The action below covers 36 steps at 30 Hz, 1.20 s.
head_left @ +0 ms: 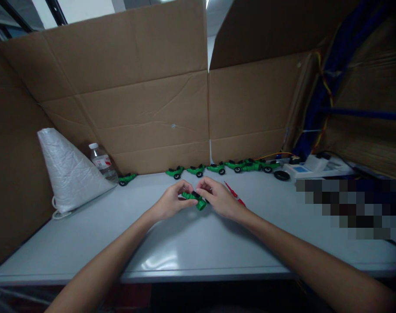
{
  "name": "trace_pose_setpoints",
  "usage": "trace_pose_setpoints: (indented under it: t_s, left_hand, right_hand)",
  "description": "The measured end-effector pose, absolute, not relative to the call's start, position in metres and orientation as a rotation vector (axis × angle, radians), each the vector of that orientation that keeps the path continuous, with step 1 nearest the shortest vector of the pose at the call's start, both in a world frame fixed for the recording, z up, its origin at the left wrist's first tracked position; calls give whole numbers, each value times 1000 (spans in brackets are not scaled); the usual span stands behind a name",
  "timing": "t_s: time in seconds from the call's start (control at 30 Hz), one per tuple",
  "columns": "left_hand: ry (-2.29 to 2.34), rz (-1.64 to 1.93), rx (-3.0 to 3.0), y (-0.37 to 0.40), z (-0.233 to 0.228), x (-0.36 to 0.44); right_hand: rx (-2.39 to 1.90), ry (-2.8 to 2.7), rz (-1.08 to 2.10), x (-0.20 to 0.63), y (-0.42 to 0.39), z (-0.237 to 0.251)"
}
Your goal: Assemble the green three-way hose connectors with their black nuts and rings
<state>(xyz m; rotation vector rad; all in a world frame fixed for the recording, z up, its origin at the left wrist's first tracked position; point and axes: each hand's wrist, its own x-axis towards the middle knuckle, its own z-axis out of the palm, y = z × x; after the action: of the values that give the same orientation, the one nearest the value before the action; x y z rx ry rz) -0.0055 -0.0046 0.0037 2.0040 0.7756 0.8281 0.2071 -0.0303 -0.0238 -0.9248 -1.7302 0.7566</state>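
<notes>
Grey table [191, 243] — green toy cars [217, 167], bottle [101, 163], white bag [69, 171].

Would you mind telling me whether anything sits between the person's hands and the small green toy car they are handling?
Nothing visible does: the left hand and right hand both already grip the small green plastic toy car directly.

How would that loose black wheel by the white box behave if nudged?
The loose black wheel seems to lie flat on the table, so it would probably slide, not roll. It looks small, likely light. If tipped onto its edge, its round shape would probably let it roll away.
</notes>
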Motion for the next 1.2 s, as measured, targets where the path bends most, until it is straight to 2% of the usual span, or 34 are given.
trace_pose_setpoints:
  t_s: [0.8,1.2]
  left_hand:
    - [824,516,2124,3,-2,-19]
    - [875,467,2200,2,-10,-15]
  right_hand:
    - [-838,-1931,771,204,-42,-18]
    - [-877,-2022,681,204,-42,-18]
